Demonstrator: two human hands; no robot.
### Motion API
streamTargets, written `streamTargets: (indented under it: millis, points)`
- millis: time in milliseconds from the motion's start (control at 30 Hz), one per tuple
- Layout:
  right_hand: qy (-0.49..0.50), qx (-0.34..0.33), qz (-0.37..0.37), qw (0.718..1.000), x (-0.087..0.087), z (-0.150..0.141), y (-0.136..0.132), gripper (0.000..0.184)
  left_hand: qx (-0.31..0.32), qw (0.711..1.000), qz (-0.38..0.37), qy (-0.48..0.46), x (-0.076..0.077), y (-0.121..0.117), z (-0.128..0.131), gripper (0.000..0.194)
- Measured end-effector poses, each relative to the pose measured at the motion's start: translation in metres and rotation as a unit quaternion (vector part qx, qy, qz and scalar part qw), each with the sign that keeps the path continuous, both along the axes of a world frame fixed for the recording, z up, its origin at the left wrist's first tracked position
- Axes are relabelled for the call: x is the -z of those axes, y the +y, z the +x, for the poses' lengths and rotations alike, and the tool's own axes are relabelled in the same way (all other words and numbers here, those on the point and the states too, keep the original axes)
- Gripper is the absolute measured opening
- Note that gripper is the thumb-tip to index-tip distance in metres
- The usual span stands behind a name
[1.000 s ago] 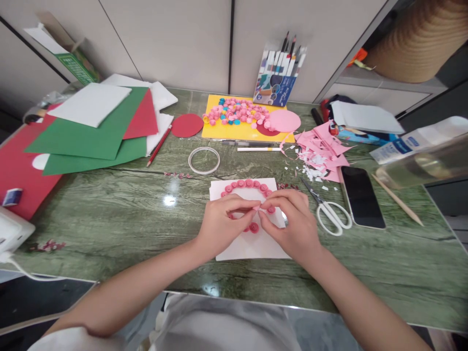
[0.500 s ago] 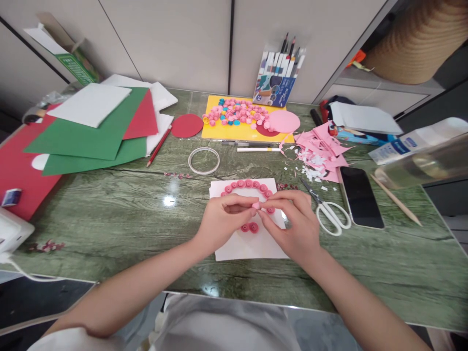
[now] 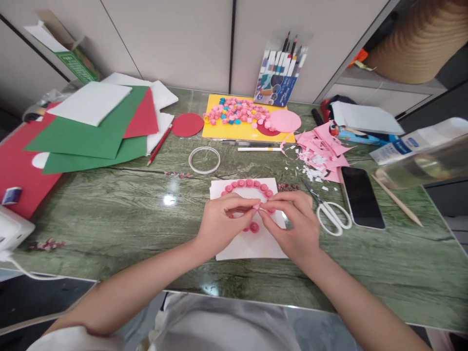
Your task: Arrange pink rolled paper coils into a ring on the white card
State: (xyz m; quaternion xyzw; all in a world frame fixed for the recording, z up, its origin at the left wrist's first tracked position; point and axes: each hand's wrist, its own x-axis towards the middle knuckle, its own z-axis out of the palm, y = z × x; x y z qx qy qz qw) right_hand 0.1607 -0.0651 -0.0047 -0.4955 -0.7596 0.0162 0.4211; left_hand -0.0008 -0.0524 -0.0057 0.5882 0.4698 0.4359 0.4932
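Observation:
Between the fingertips of both hands is a small pink rolled paper flower (image 3: 257, 206), held above a white sheet (image 3: 252, 246). My left hand (image 3: 224, 219) pinches it from the left, thumb and forefinger closed. From the other side my right hand (image 3: 294, 224) pinches at it with thumb and forefinger too. Pink paper flowers (image 3: 249, 183) form a curved row on the sheet, and another flower (image 3: 254, 227) lies below the fingers. My hands hide part of the ring.
Behind lies a yellow sheet (image 3: 212, 131) bearing many small paper flowers (image 3: 234, 109). A tape roll (image 3: 204, 160) sits left of centre. White-handled scissors (image 3: 334, 218), a phone (image 3: 361, 197) and pink paper scraps (image 3: 323, 146) are on the right. Green paper (image 3: 80, 131) is stacked left.
The fingers have shifted slightly around the pink paper flower, and my left hand now covers more of the flowers on the sheet. Everything else on the table stays put.

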Motion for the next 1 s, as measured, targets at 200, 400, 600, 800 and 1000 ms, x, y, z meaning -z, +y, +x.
streamTargets:
  millis: [200, 400, 600, 800, 1000]
  points:
    - [-0.016, -0.017, -0.025, 0.999, 0.0013, 0.0022, 0.0026, 0.012, 0.013, 1.0, 0.005, -0.004, -0.0018, 0.0017, 0.0001, 0.019]
    - [-0.025, -0.039, -0.025, 0.999, 0.0007, 0.0016, 0.003, 0.012, 0.017, 0.998, -0.046, -0.044, -0.0025, 0.0013, 0.0019, 0.017]
    - [-0.014, -0.01, -0.005, 1.0, 0.0, 0.0028, 0.0013, 0.012, 0.006, 0.986, -0.133, -0.102, -0.0063, 0.0024, 0.0029, 0.014]
    - [-0.009, 0.011, -0.002, 1.0, -0.0002, -0.0004, 0.0001, 0.011, -0.002, 0.994, -0.079, -0.073, -0.0048, 0.0006, 0.0019, 0.015]
    - [-0.008, 0.016, -0.003, 1.0, 0.0018, -0.0007, -0.0008, 0.011, -0.004, 0.999, 0.036, 0.018, -0.0014, -0.0005, 0.0009, 0.019]
